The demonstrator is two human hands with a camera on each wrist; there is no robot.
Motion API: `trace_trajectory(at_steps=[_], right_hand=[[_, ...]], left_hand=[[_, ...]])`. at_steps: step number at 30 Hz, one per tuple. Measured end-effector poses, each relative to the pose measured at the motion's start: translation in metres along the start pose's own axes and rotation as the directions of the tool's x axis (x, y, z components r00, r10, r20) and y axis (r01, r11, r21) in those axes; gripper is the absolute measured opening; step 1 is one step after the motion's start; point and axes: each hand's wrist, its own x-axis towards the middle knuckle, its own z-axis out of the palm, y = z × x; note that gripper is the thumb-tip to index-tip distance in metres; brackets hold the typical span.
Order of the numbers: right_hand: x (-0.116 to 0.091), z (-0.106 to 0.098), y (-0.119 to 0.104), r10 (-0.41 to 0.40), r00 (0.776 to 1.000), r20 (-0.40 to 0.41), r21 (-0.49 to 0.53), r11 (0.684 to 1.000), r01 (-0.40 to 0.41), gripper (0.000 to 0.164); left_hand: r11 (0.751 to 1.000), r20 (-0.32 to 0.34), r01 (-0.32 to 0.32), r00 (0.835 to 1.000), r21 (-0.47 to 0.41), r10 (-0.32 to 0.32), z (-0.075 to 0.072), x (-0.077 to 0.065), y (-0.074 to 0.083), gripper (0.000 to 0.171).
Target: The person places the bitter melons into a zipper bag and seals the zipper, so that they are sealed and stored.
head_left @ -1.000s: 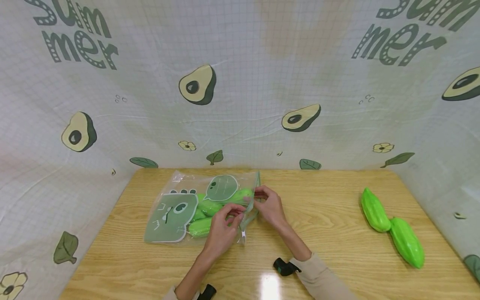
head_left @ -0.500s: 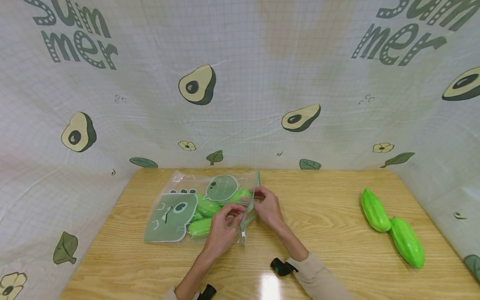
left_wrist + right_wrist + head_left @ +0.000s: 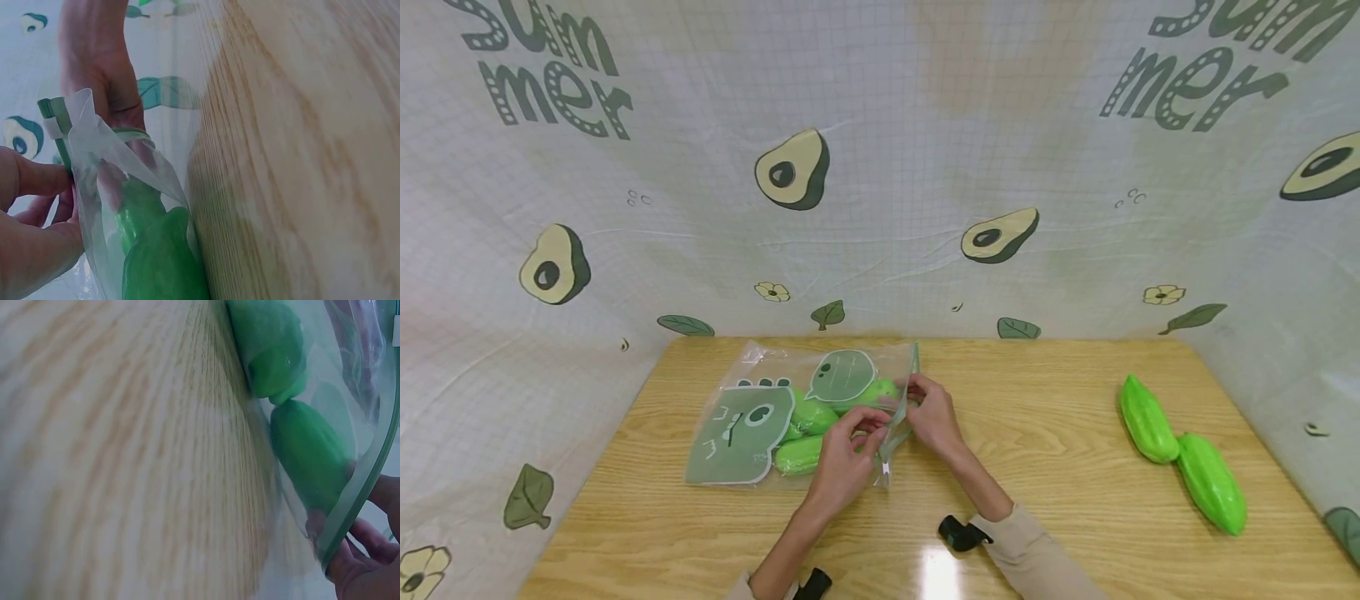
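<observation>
A clear zip bag (image 3: pixel 741 437) with a green dinosaur print lies flat on the table, its mouth facing right. Several bright green, ridged, vegetable-like pieces (image 3: pixel 801 454) show through the plastic. My left hand (image 3: pixel 846 458) pinches the near lip of the bag's mouth; the left wrist view shows thumb and finger on this edge by the white slider (image 3: pixel 52 128). My right hand (image 3: pixel 934 417) reaches into the mouth. Its fingertips, seen through the plastic, are around the end of one green piece (image 3: pixel 309 456) just inside. The green rim partly hides these fingers.
Two more green ridged pieces (image 3: pixel 1150 421) lie end to end at the right of the wooden table (image 3: pixel 1037 400). Behind the table hangs a white cloth (image 3: pixel 895 167) printed with avocados and leaves.
My right hand has shifted slightly left, and the green piece at its fingertips has slid a little deeper into the bag. My left hand stays in place on the lip.
</observation>
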Motion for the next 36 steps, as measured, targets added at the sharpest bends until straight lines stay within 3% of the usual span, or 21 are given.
trace_trajectory(at_steps=[8, 23, 29, 36], right_hand=[[0.000, 0.000, 0.000, -0.009, 0.999, 0.041, 0.005, 1.000, 0.008, 0.035], [0.000, 0.005, -0.001, -0.036, 0.998, 0.058, -0.041, 0.998, 0.038, 0.023], [-0.001, 0.009, -0.001, -0.084, 0.994, 0.075, -0.104, 0.990, 0.092, 0.020], [-0.002, 0.009, -0.003, -0.087, 0.992, 0.094, -0.149, 0.984, 0.100, 0.021]], left_hand=[[1.000, 0.002, -0.006, 1.000, 0.000, 0.006, 0.000, 0.000, -0.001, 0.016], [1.000, -0.004, -0.014, 1.000, -0.004, 0.014, 0.000, 0.000, -0.003, 0.017], [1.000, -0.001, -0.023, 1.000, -0.007, 0.023, 0.000, 0.000, -0.004, 0.018], [1.000, -0.006, -0.026, 1.000, -0.010, 0.026, 0.001, 0.000, -0.004, 0.018]])
